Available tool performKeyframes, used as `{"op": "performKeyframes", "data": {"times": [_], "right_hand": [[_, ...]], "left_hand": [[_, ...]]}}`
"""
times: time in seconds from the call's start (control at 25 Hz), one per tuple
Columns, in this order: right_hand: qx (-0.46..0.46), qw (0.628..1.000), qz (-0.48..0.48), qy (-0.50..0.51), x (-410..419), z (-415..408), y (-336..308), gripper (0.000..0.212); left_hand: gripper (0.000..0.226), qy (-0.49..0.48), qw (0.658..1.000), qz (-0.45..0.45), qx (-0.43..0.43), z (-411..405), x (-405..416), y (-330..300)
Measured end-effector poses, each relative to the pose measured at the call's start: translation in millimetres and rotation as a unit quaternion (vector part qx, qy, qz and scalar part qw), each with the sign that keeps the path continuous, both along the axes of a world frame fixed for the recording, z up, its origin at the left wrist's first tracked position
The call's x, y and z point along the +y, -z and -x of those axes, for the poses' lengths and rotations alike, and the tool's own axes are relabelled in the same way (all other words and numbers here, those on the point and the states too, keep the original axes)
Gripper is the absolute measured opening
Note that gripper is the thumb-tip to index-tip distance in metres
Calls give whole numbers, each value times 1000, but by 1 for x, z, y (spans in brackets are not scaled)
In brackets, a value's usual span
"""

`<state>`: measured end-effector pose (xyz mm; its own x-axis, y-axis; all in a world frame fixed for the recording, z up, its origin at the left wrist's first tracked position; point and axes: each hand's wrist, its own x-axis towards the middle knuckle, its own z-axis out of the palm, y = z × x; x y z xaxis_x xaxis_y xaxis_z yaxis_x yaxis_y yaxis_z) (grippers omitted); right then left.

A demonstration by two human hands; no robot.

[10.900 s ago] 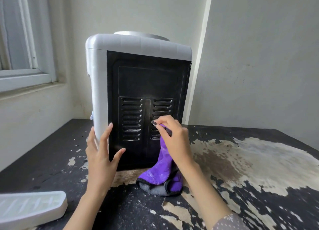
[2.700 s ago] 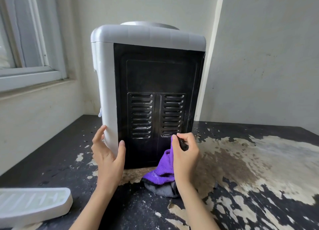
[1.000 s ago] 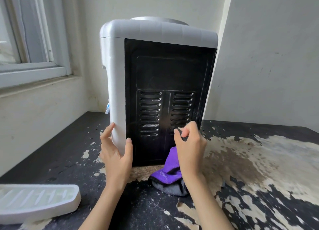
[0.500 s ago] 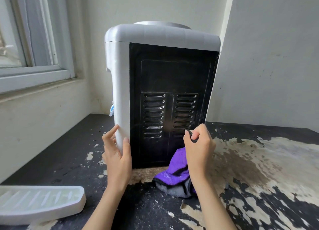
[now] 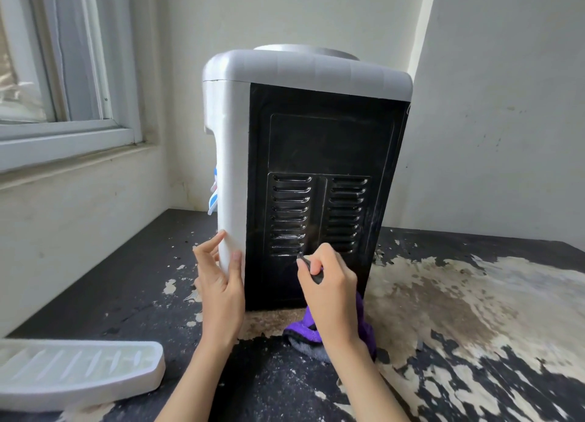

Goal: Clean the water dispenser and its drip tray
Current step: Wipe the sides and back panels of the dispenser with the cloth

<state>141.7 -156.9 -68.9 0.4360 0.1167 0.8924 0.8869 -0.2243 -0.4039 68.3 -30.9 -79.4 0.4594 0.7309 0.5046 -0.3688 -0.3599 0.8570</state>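
The right hand (image 5: 329,290) is curled round a corner of the cloth (image 5: 364,323), pinching a dark fold of it between thumb and fingers and holding that fold against the black panel (image 5: 319,142) just under the lower left vent slots (image 5: 289,215). The rest of the cloth, purple with a grey underside, hangs down behind the wrist and bunches on the table (image 5: 95,295), touching the foot of the dispenser (image 5: 304,73). The left hand (image 5: 221,290) clasps the white corner of the dispenser low down, thumb on the edge by the black panel, fingers wrapped round onto the white side; the fingers are only lightly bent.

The dispenser stands upright on the table with its black panel turned toward the camera. Its grey top carries a round rim. Blue taps (image 5: 213,196) peek out past its left side, mostly hidden by the body. Pale smears show on the lower slots and along the panel's right edge.

The tray (image 5: 76,374), white with a slotted top, lies flat at the table's near left corner, well apart from the dispenser and both hands. The table's dark surface is peeled in pale, brownish patches, widest to the right of the dispenser. A window (image 5: 63,73) with a sill is on the left wall; plain walls meet in a corner behind the dispenser.
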Motion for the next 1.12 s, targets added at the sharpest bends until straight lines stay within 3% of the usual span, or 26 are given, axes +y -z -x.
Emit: {"op": "performKeyframes", "data": {"times": [0.16, 0.32, 0.64, 0.76, 0.88, 1.04, 1.12], "right_hand": [[36, 996, -32, 74, 2, 0, -6, 43], [5, 995, 12, 100, 10, 9, -6, 40], [-14, 999, -14, 34, 8, 7, -2, 40], [22, 999, -18, 45, 10, 7, -3, 44], [62, 995, -8, 74, 15, 12, -10, 46], [1, 994, 66, 82, 39, 31, -21, 42], [43, 996, 55, 48, 40, 31, -24, 48]], "left_hand": [[26, 1, 1000, 8, -2, 1, 0, 0], [25, 5, 1000, 16, -1, 0, -2, 1], [33, 0, 1000, 4, -8, 0, -1, 0], [43, 6, 1000, 6, -9, 1, -2, -2], [31, 4, 1000, 2, -8, 2, -1, -1], [30, -2, 1000, -7, -11, 2, -1, 0], [30, -3, 1000, -14, -5, 2, -1, 0]]}}
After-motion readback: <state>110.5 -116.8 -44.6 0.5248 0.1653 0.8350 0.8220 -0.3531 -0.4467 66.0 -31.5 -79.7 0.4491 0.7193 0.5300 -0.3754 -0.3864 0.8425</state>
